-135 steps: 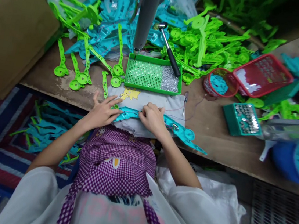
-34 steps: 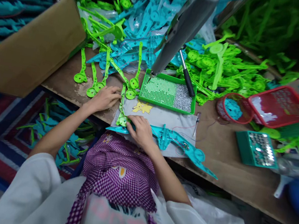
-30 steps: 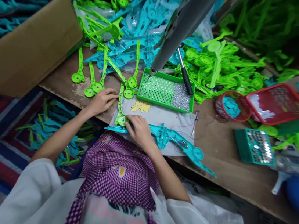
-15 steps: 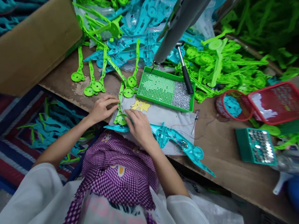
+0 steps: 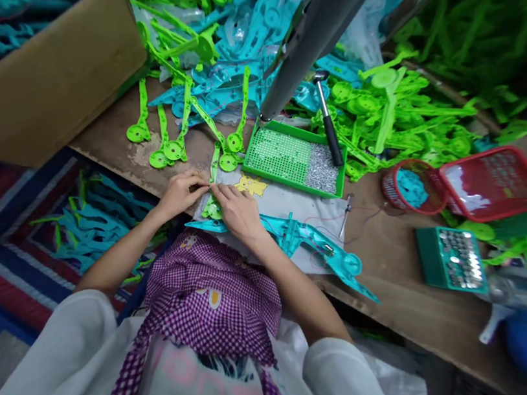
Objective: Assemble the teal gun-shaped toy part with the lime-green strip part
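A bright green plastic part (image 5: 213,209), with a round end and a long narrow arm, lies over the left end of a turquoise plastic frame (image 5: 297,234). My left hand (image 5: 182,194) pinches at the left side of the green part's arm. From the right, my right hand (image 5: 238,212) comes over the same arm, fingers bent and pressed together, so the two sets of fingertips meet there. Anything small between them is hidden. Thin wires run from the turquoise frame across a grey cloth (image 5: 287,201) with a yellow cartoon print.
A green tray (image 5: 279,154) of small metal pieces stands behind the cloth, a hammer (image 5: 330,125) resting on its edge. A grey pole-like tool (image 5: 309,47) hangs above. A screwdriver (image 5: 346,215), red basket (image 5: 412,186), teal box (image 5: 451,256) and cardboard box (image 5: 60,71) surround the work area.
My right hand has moved left and slightly up, bringing its fingertips against those of my left hand over the green part's arm. The hanging tool has swung slightly left.
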`<state>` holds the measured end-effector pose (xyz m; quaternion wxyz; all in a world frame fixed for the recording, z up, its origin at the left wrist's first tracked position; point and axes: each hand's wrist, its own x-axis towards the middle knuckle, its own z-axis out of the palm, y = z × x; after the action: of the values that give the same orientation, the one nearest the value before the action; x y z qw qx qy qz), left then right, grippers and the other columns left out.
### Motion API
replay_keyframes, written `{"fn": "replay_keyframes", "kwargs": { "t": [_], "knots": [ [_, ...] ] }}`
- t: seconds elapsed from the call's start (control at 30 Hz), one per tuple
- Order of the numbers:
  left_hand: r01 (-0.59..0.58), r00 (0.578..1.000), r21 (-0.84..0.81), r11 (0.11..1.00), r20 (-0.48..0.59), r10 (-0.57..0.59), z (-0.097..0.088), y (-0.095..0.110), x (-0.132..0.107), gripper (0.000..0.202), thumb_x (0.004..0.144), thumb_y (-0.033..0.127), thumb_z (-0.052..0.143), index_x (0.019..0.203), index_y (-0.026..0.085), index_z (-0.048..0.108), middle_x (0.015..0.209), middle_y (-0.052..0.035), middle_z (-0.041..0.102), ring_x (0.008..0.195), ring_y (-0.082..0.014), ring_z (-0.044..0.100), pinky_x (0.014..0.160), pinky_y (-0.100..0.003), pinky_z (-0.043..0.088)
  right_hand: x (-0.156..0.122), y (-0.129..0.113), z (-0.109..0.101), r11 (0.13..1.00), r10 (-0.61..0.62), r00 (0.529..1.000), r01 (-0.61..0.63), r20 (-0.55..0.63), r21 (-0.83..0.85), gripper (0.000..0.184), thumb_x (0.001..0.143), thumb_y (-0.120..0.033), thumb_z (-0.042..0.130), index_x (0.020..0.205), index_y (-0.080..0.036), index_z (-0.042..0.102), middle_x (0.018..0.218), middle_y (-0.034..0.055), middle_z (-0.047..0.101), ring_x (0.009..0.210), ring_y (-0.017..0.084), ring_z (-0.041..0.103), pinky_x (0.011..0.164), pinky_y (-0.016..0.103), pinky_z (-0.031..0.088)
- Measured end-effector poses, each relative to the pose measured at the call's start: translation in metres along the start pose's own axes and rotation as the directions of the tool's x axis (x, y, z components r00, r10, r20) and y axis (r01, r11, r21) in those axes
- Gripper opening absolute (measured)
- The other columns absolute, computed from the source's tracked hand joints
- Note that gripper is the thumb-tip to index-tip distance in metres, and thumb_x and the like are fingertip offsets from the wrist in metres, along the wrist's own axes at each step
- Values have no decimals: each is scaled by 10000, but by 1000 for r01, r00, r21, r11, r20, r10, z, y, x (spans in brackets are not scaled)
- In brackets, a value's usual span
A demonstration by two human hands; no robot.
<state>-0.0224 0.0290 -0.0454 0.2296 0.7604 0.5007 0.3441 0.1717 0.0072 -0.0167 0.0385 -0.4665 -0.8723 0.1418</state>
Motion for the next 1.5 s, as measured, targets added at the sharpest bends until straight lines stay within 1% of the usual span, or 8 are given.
{"fn": "replay_keyframes", "kwargs": {
  "t": [0.3,0.43,0.6,0.73,0.97,1.13,1.3,1.5],
  "knots": [
    [-2,996,-45,999,-89,-2,-1,2,0,126,867,296,676,897,186,728,903,-49,723,869,-177,676,825,-331,551,-10,13,12,955,55,984,-3,-168,296,470,964,-124,371,1389,-218,547,1404,87,598,1248,226,593,1023,420,512],
    [45,991,48,998,-127,-39,2,1,1,188,922,251,576,1016,185,724,1030,-72,701,973,-194,657,904,-367,537,-14,12,11,937,122,965,-35,-233,347,391,986,-197,393,1315,-196,603,1353,111,630,1260,233,583,1057,449,491],
    [30,997,145,989,-74,-19,10,-3,1,316,956,196,474,1198,172,677,1234,-120,610,1142,-212,590,1041,-412,466,-3,5,7,907,247,939,-136,-241,399,377,983,-251,417,1303,-193,608,1296,119,656,1193,242,608,1009,437,503],
    [-3,999,180,984,-33,9,13,-8,-1,360,963,186,451,1264,195,647,1301,-125,571,1163,-221,565,1049,-443,448,13,-1,6,907,311,924,-219,-224,360,388,984,-245,400,1295,-173,621,1255,123,675,1119,275,607,980,463,487],
    [-38,999,371,928,-9,45,19,-3,-5,385,964,192,434,1299,212,624,1282,-142,601,1143,-273,562,981,-469,451,22,-5,6,964,240,953,-212,-186,158,484,975,-172,351,1405,-301,533,1277,123,620,1066,302,553,860,483,479],
    [-49,996,515,856,93,1,6,5,3,380,949,234,460,1294,247,622,1262,-156,597,1112,-315,562,925,-484,449,23,-6,6,981,188,968,-177,-167,77,489,945,-141,391,1382,-303,540,1278,137,609,1094,326,515,836,509,479],
    [-158,969,496,854,243,38,-8,-2,25,328,951,276,473,1229,262,647,1287,-141,566,1079,-312,570,877,-462,460,25,-6,0,978,206,971,-199,-123,69,439,947,-147,402,1330,-276,573,1326,122,597,1133,329,510,850,510,485],
    [-180,980,378,908,151,131,-3,-15,29,312,955,217,445,1176,217,666,1233,-125,588,1086,-271,574,925,-430,454,20,-1,0,978,187,978,-178,-91,105,539,919,-92,375,1392,-296,532,1375,90,580,1171,318,511,890,511,479]
  ]
}}
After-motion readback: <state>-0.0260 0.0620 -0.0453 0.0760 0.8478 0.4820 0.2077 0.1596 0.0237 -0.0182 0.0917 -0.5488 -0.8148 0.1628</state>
